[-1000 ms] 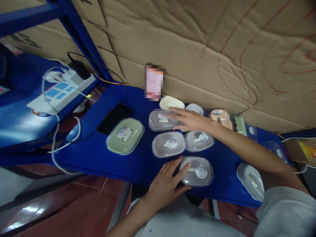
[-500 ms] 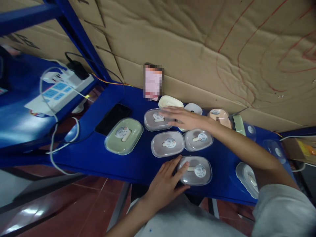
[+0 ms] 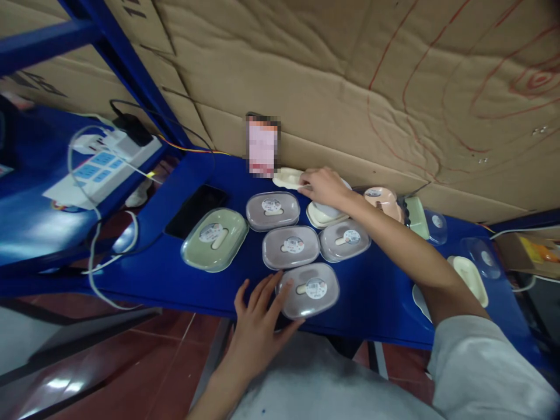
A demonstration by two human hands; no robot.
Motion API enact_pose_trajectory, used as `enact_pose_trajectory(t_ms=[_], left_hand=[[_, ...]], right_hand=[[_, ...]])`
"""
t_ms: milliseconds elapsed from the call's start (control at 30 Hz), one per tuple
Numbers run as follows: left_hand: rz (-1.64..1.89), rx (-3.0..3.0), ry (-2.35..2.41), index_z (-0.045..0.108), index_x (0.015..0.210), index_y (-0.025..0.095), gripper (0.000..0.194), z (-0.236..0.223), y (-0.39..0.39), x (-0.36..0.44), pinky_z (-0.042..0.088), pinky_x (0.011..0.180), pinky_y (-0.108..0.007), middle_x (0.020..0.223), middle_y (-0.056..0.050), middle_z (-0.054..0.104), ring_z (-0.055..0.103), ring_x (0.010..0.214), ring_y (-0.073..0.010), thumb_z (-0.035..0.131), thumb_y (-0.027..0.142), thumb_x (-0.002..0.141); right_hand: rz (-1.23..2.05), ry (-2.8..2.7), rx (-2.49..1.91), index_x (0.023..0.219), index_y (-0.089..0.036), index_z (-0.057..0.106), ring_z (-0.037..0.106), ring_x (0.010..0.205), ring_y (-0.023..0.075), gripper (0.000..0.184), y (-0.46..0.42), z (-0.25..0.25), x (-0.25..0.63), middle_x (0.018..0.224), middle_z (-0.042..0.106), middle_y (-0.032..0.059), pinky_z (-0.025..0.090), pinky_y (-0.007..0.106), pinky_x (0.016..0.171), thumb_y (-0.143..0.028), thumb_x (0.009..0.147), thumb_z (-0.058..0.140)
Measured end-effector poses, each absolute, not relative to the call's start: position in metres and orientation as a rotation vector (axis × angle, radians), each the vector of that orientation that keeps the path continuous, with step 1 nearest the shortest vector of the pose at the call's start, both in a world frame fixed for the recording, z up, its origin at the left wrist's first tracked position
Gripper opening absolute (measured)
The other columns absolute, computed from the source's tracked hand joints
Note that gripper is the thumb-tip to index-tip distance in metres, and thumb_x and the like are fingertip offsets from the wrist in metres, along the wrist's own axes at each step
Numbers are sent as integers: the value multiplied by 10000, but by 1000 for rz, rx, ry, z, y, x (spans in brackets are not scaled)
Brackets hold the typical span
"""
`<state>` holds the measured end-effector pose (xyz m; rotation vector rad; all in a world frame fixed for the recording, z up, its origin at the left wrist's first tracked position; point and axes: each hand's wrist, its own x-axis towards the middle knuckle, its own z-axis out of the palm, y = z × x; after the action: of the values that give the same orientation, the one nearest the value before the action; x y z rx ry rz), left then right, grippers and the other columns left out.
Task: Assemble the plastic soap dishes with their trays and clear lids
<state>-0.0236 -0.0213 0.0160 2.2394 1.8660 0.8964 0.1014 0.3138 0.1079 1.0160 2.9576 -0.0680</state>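
Observation:
My left hand (image 3: 259,315) reaches in at the front, with thumb and index finger on the left end of a grey box with a clear lid (image 3: 310,291). Its other fingers are spread. Farther back, my right hand (image 3: 326,185) has its fingers curled onto the right end of a cream oval dish (image 3: 286,177); the fingertips are partly hidden. Two more lidded grey boxes, one in the middle (image 3: 291,248) and one behind it (image 3: 272,211), lie between the hands. A third grey box (image 3: 345,240) is to their right. Below my right wrist is a cream tray (image 3: 321,216).
A green lidded box (image 3: 214,240) and a black phone-like slab (image 3: 195,210) lie on the left. Peach (image 3: 382,203) and green (image 3: 417,219) dishes and clear lids (image 3: 480,256) stand right. A cardboard wall (image 3: 306,70) rises behind; a power strip (image 3: 100,169) with cables is left.
My left hand and the front grey box have shifted left together. My right hand has moved back from above the rear grey box to the cream dish. The view has turned slightly.

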Motion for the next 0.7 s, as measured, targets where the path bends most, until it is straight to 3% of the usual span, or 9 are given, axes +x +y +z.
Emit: enact_pose_trajectory(t_ms=[167, 333, 533, 700], left_hand=[[924, 2163, 2023, 495, 1549, 260, 663, 15, -14, -21, 267, 1232, -671, 1547, -222, 550, 583, 1375, -384, 748, 403, 953], [946, 2134, 2067, 392, 1634, 278, 774, 14, -1, -17, 322, 1209, -647, 1539, -222, 542, 585, 1357, -375, 748, 392, 957], [1038, 2221, 2103, 375, 1657, 273, 832, 16, 11, -3, 317, 1193, -682, 1666, -241, 392, 528, 1416, -420, 774, 324, 930], [1130, 2401, 1937, 360, 1664, 347, 913, 22, -2, 4, 373, 1190, -631, 1638, -159, 434, 585, 1310, -351, 803, 180, 883]], right_hand=[[-275, 3408, 1092, 1136, -240, 700, 730, 1087, 296, 174, 234, 144, 183, 1174, 787, 73, 516, 474, 986, -368, 1066, 606], [-349, 3482, 1294, 1264, -353, 667, 755, 965, 277, 234, 144, 136, 249, 1085, 800, 37, 557, 483, 907, -296, 1038, 652], [-476, 3424, 1413, 1145, -280, 716, 756, 990, 257, 185, 161, 119, 257, 1060, 806, 47, 548, 451, 951, -414, 1068, 614], [-564, 3478, 937, 1173, -262, 720, 753, 1031, 223, 179, 172, 131, 245, 1091, 808, 43, 559, 419, 957, -360, 1086, 598]])
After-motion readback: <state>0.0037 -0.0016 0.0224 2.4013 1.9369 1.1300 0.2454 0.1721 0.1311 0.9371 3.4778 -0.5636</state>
